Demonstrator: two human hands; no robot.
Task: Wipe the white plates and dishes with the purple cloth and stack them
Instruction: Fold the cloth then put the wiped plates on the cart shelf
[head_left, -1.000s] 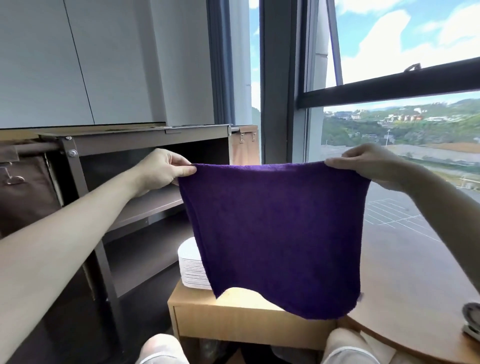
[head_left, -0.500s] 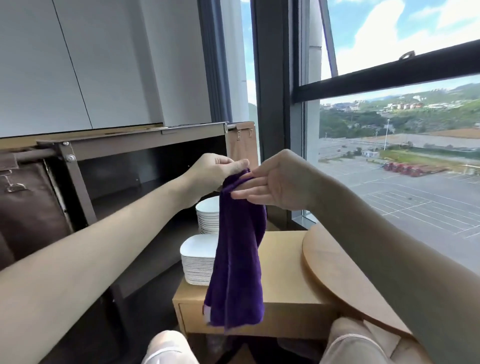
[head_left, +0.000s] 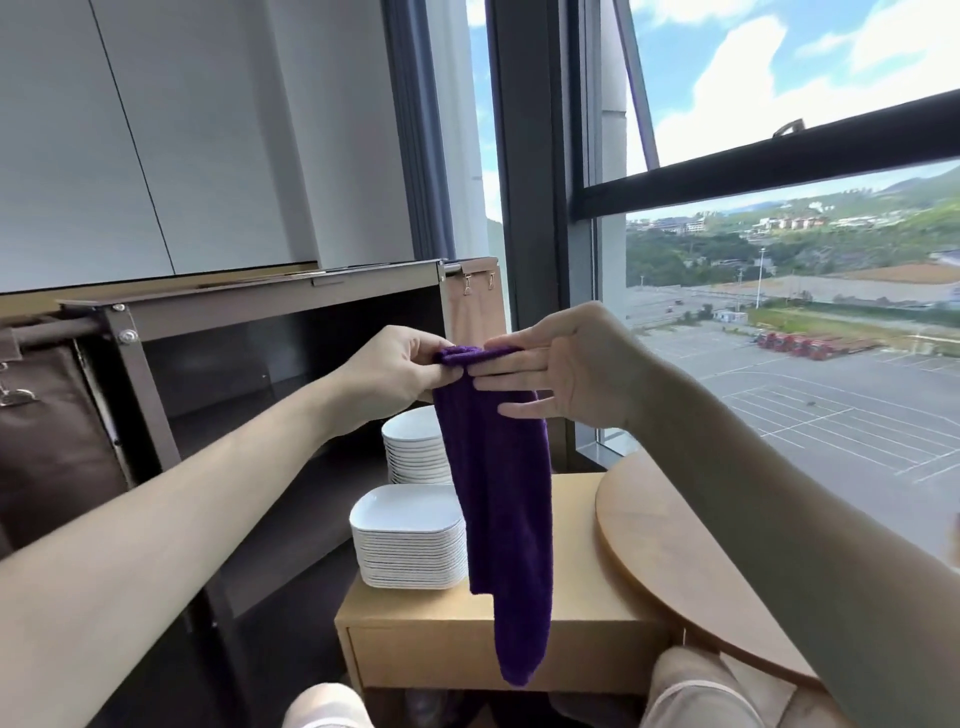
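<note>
1. Cloth check: the purple cloth (head_left: 493, 493) hangs limp at frame centre, folded narrow. It looks soft and light, best held by its top edge.
2. Left hand (head_left: 395, 369) pinches that top edge; right hand (head_left: 566, 371) lays straight fingers flat against it.
3. White dishes (head_left: 410, 535) sit stacked at lower centre, just left of the hanging cloth.

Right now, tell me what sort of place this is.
Likely a hotel or restaurant service room high up: stacks of white dishes on a wooden cabinet, a metal shelf cart, windows above a car park.
</note>
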